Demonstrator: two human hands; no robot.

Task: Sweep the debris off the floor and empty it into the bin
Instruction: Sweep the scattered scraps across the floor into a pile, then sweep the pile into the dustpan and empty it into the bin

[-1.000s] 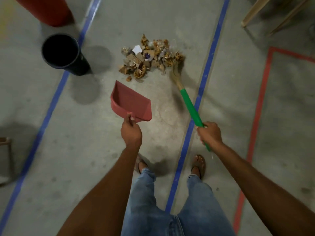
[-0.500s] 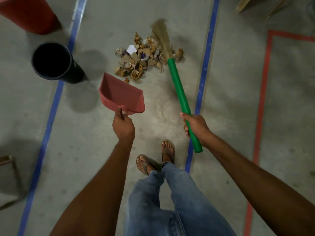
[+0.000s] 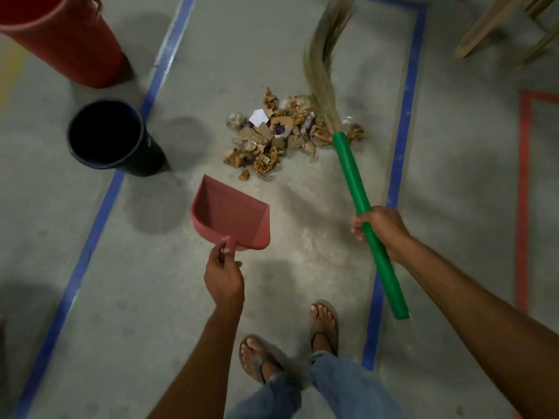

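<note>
The debris point(image 3: 281, 137), light cardboard and paper scraps piled on the floor point(image 3: 302, 267), probably scatters easily; the left hand point(image 3: 223, 276) grips the dustpan point(image 3: 233, 219) by its handle, the right hand point(image 3: 382, 229) clasps the stiff broom point(image 3: 351, 176).

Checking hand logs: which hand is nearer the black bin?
Left. Left hand, holding the dustpan, is right of the black bin; right hand, on the broom, farther right.
</note>
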